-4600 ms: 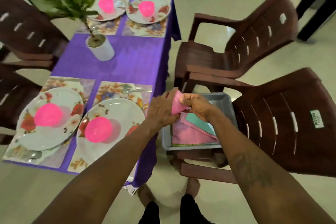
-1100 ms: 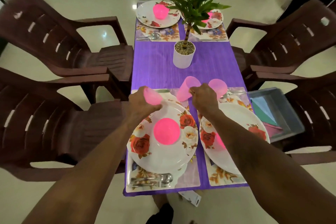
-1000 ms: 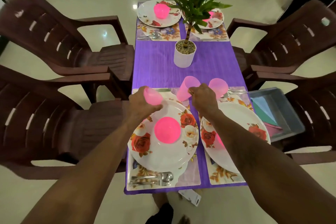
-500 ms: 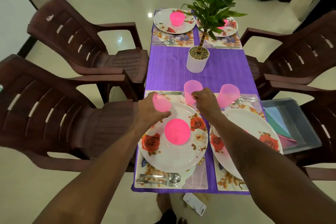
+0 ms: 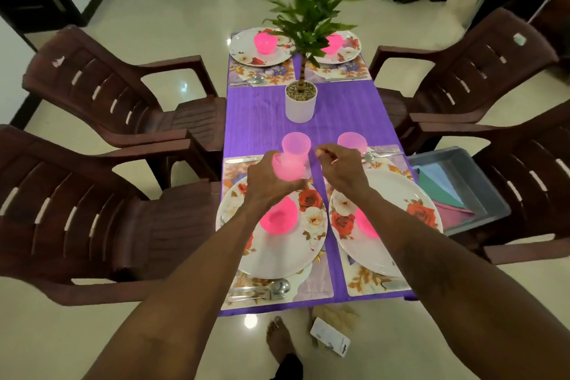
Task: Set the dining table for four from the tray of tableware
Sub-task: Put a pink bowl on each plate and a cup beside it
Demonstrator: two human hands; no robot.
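Left hand [image 5: 271,177]: grasps the held pink cup [image 5: 288,168] above the near-left plate [image 5: 277,256] | Right hand [image 5: 342,170]: released, fingers loosely bent, just beside the standing pink cup [image 5: 296,145] on the purple tablecloth [image 5: 256,114] | Tray [image 5: 481,182]: on the right chair [image 5: 539,194], folded napkins [image 5: 441,182] inside.

text read: none legible | sticker [image 5: 519,38] on back of chair [image 5: 481,71], upper right of frame: pale green-white, too small to read | white card [image 5: 329,337] on floor [image 5: 185,333], lower centre: dark print along one end, blurred, unreadable
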